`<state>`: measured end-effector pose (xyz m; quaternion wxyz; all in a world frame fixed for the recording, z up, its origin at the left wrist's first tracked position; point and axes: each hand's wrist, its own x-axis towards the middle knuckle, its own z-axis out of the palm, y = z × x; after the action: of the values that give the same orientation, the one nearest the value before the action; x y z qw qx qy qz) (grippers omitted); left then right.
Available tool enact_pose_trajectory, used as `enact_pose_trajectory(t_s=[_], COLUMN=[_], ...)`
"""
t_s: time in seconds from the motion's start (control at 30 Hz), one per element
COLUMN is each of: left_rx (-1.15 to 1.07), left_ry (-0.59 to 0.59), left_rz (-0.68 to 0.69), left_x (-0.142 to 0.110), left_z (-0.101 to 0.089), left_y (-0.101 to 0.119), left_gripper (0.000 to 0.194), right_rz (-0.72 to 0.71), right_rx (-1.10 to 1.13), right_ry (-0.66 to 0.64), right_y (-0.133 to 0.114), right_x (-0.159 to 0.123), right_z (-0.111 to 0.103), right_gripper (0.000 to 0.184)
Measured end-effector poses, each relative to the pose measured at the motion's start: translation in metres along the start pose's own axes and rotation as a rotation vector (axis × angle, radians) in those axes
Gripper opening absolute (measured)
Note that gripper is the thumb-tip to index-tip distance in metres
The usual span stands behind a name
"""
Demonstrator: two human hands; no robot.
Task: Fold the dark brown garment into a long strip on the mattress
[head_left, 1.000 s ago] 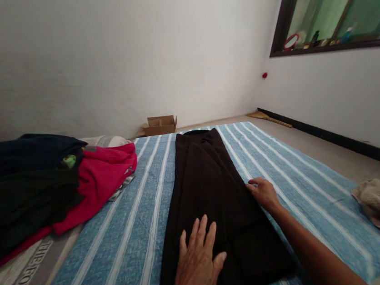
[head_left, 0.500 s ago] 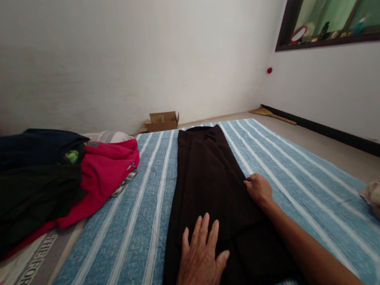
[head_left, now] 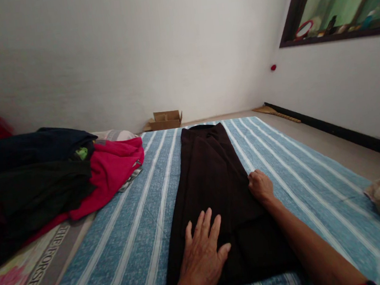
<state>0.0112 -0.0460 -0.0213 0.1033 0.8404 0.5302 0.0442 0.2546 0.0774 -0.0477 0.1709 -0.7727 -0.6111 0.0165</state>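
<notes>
Dim lt, sl. blur, edges stretched w/ distort.

You've got dk garment = matt cloth, lightly creased; striped sheet, matt cloth; far box, matt cardbd; pink garment on left, soft-looking matt cloth.

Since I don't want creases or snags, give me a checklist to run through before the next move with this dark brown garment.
1. Left hand spread over the long dark brown cloth garment: ok, palm down, fingers apart.
2. Right hand gripping the garment's right edge: cannot tell; its fingers are curled there, but any pinched cloth is hidden.
3. Garment's top surface smooth: not ok; creases show toward its far end.
4. Garment clear of the bright pink cloth garment on the left: ok; blue-and-white striped cloth sheet shows between them.
5. Garment's underside flat: cannot tell; it is hidden.
</notes>
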Motion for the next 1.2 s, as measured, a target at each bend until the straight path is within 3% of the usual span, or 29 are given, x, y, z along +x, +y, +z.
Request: enact_pose_trajectory(t_s=[0.23,0.5,0.6,0.7,0.83,0.97,1.07,1.2], left_rx=[0.017,-0.027,-0.014,0.008,0.036,0.066,0.063,0.050], left_ry=[0.002,-0.117,-0.080,-0.028,0.003,-0.026,-0.023,0.011], left_rz=[-0.020,-0.056,-0.020,0.035,0.125,0.151,0.187,0.201], left_x=[0.005,0.011,0.026,0.057,0.115,0.166,0.186,0.191], left_z=[0.000,-0.035,-0.050,-0.058,-0.048,-0.024,-0.007,0.010], left_y=[-0.001,0.011,0.023,0.040,0.057,0.057,0.052,0.047], left_gripper=[0.056,0.054,0.050,0.044,0.037,0.038,0.040,0.042], right_rz=[0.055,0.035,0.010,-0.017,-0.043,-0.069,-0.089,-0.102], right_rx=[0.186,0.406,0.440,0.445,0.406,0.358,0.331,0.315], right_ry=[0.069,0.097,0.099,0.095,0.099,0.097,0.102,0.121], right_y=[0.017,0.028,0.027,0.026,0.022,0.019,0.017,0.018], right_x=[0.003,0.001,0.001,0.003,0.005,0.006,0.005,0.007], right_z=[-0.003,-0.004,0.000,0.003,0.008,0.010,0.010,0.013], right_gripper=[0.027,0.027,0.026,0.024,0.018,0.016,0.017,0.018])
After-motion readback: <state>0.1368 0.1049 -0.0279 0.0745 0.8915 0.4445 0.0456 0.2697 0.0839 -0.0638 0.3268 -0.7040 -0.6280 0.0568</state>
